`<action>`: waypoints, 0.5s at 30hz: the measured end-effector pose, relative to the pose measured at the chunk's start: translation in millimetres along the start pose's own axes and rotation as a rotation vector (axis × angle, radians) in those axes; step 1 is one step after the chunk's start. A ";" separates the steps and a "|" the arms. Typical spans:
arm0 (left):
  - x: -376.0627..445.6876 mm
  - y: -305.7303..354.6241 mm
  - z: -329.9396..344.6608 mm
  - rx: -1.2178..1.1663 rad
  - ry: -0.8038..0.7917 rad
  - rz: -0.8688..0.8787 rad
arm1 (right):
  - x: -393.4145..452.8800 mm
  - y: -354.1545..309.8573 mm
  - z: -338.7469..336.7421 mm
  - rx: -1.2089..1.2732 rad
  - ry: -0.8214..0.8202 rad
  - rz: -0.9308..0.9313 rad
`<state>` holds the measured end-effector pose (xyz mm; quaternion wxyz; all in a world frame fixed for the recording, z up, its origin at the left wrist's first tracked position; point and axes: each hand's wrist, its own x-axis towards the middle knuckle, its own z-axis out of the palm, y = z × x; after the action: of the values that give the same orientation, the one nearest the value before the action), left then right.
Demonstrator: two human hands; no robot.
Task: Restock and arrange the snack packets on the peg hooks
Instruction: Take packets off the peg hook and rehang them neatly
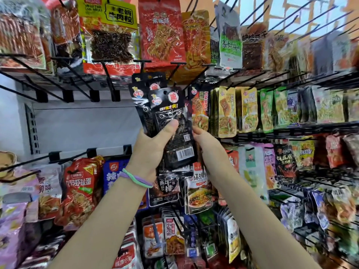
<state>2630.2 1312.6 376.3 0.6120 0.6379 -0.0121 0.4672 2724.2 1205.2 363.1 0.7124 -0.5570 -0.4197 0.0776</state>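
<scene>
I held a bunch of black snack packets (171,121) up in front of the rack, right in the middle of what I could see. My left hand (153,146) was wrapped round the low part of the bunch, with my thumb (171,126) pressed flat on the front packet. My right hand (204,138) was at 3 o'clock from the bunch, touching its edge. I could not tell how those fingers were set, because the packets hid most of them.

The packets fanned out at the top, toward 12 o'clock. Each one had a small hole (165,92) near its top for the hook.

They looked thin and light to me, like little flat bags. The wrap was shiny, so I guessed it would be slippery. They bent a bit, so I thought they were soft and not stiff. The food inside might crack if I squeezed hard.

I judged the best place to hold was the low half, where my thumb was, so the top holes stayed free. An empty peg hook (175,71) stuck out just above the bunch, at 12 o'clock. More bare hooks (58,88) stood at 10 o'clock. A row of yellow and green packets (250,109) hung at 3 o'clock.
</scene>
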 end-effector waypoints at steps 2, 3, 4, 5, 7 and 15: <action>3.8 0.0 -2.4 0.006 0.035 0.015 | -0.2 0.5 -9.3 -0.024 0.061 -0.043; 4.8 0.6 -2.8 0.019 0.041 0.019 | 0.8 0.1 -15.1 -0.025 0.083 -0.068; 6.8 -0.2 -2.8 0.027 0.040 0.027 | 2.1 -0.1 -20.2 -0.012 0.097 -0.080; 7.0 0.3 -1.8 0.034 0.025 0.031 | 3.6 -1.5 -23.8 0.002 0.110 -0.085; 9.5 1.3 1.9 0.056 0.011 0.048 | 9.7 -2.8 -30.2 0.024 0.140 -0.086; 37.1 -2.4 5.2 0.091 0.066 0.050 | 49.6 -16.4 -47.8 -0.051 0.339 -0.205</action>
<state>2655.5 1329.7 398.0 0.5708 0.6487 0.0134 0.5032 2782.5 1193.1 401.2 0.7628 -0.5343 -0.3502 -0.1007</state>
